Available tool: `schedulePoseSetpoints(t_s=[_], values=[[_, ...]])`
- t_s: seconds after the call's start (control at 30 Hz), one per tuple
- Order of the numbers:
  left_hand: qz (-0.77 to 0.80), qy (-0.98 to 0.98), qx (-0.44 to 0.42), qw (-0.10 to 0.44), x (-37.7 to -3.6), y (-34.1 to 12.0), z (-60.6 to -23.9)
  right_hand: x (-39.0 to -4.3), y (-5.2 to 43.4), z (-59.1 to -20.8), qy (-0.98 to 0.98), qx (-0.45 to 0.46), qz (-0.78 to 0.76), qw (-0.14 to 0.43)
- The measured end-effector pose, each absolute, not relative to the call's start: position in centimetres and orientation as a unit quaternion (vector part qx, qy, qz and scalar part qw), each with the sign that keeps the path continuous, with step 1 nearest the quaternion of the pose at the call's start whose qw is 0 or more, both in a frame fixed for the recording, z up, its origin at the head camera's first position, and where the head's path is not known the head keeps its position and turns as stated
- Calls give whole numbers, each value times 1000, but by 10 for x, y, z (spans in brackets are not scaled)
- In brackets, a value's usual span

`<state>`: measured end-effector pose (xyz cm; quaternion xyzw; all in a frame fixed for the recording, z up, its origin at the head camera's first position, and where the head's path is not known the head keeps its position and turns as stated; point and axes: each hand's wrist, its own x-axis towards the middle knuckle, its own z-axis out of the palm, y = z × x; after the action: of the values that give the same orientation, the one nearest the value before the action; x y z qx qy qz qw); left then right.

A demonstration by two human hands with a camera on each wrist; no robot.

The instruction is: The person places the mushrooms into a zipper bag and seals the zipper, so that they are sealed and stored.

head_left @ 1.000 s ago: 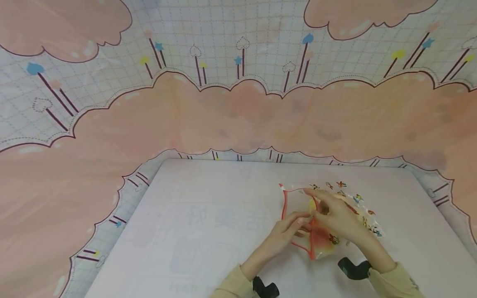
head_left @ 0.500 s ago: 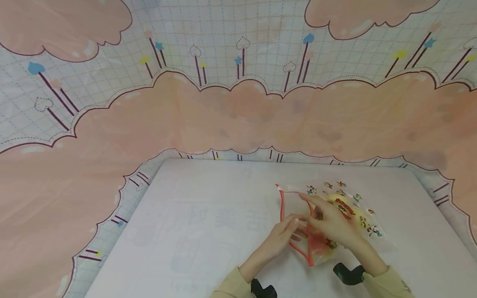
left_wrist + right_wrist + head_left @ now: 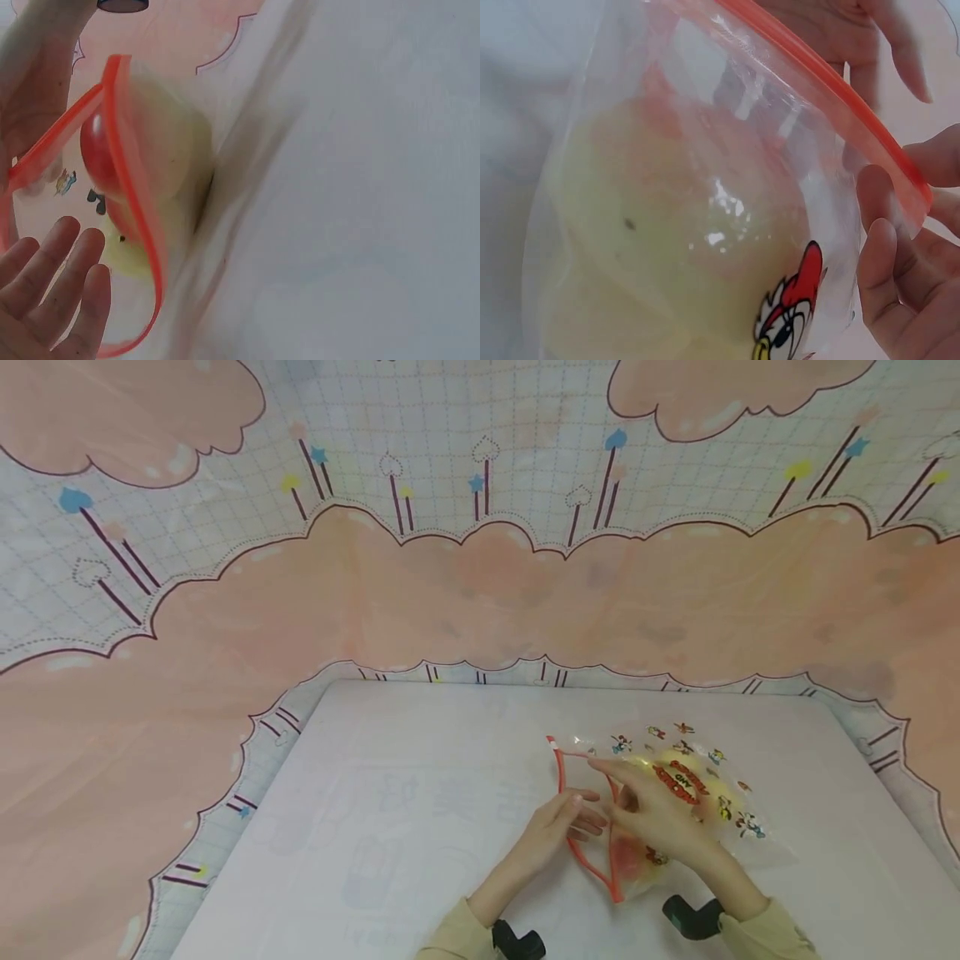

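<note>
A clear zip bag (image 3: 708,797) with cartoon prints and an orange zip rim (image 3: 558,777) lies on the white table. Inside it sits a yellow and red fruit (image 3: 628,862), seen close up through the plastic in the right wrist view as the fruit (image 3: 667,240). My right hand (image 3: 637,802) rests on top of the bag and pinches the upper rim (image 3: 817,67) near its end. My left hand (image 3: 577,810) is at the bag's gaping mouth, its fingers (image 3: 56,289) straight and holding nothing beside the rim (image 3: 131,195).
The bag lies on a white tabletop (image 3: 412,793) with a faint print. A cloth with pink clouds (image 3: 480,593) surrounds the table on the far and side edges. Black wrist mounts (image 3: 690,918) show at the near edge.
The bag and both hands have drifted slightly left and toward me. The bag's orange mouth now gapes a little wider.
</note>
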<state>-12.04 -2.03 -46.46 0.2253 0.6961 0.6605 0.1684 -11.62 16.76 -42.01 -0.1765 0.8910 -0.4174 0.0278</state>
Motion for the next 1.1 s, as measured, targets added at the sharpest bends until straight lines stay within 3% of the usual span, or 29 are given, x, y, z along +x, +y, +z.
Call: schedulePoseSetpoints(t_s=[0.1,0.67,1.1], values=[[666,695,214,166,-119,-27,-452,-116,167,-422,893,-174,-414,31],[680,726,83,62,-135,-45,-459,-112,162,-430,899,-190,-393,20],[703,710,7,51,-148,-44,-462,-113,169,-412,895,-174,-408,51]])
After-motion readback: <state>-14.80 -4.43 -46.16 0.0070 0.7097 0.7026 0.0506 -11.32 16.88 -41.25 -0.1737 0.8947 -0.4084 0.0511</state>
